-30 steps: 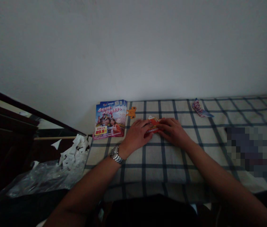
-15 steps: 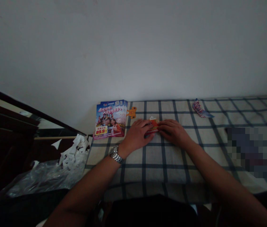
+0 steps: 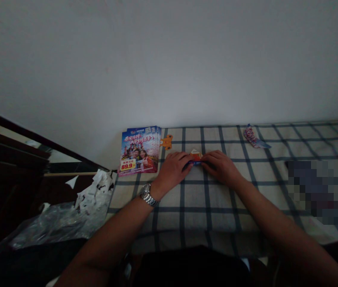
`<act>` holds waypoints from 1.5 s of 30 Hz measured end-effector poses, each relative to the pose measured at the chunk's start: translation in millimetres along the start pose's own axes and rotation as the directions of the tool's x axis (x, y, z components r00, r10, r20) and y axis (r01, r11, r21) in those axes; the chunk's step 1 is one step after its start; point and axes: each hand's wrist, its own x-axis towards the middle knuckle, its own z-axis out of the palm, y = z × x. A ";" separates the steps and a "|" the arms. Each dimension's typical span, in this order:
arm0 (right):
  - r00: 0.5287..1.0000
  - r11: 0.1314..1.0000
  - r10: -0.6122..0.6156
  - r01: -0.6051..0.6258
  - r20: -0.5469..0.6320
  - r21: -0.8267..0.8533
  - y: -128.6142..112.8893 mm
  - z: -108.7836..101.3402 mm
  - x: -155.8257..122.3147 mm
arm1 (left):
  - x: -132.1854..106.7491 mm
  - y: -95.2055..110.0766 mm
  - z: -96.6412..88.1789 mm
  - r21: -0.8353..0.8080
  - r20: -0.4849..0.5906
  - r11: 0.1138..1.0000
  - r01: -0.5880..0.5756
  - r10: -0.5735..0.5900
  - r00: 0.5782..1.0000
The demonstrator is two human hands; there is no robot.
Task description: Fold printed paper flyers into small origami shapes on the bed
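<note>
A small folded piece of printed paper (image 3: 196,157), orange-red with a white tip and a blue lower edge, lies on the checked cloth between my hands. My left hand (image 3: 175,166), with a metal watch (image 3: 148,194) on its wrist, is closed on the paper's left side. On the right side, my right hand (image 3: 219,165) pinches it with thumb and fingers. A stack of printed flyers (image 3: 139,153) rests left of my left hand, with an orange bear figure (image 3: 166,142) beside it.
The checked cloth (image 3: 219,215) covers the surface up to the pale wall (image 3: 187,63). A folded, patterned paper piece (image 3: 253,137) lies at the back right. A blurred-out item (image 3: 318,191) is at the right. Torn white paper (image 3: 95,195) and clear plastic (image 3: 52,225) lie at the left.
The paper between my hands has become narrower from front to back, its red lower part replaced by a blue edge. My hands have barely moved.
</note>
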 end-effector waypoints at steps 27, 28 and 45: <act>0.992 0.992 0.123 -0.123 -0.035 -0.017 2.7 11.1 5.3 | 1.4 0.1 3.2 -0.016 -0.003 0.999 -0.028 0.028 1.000; 0.992 0.992 0.118 -0.119 -0.040 -0.036 3.4 11.7 5.0 | 1.1 -0.4 3.7 -0.019 0.000 0.999 -0.033 0.033 0.999; 0.995 0.995 0.062 -0.068 -0.083 -0.070 -6.3 2.2 4.0 | 0.7 4.9 -0.7 0.023 -0.001 1.000 0.003 -0.003 1.000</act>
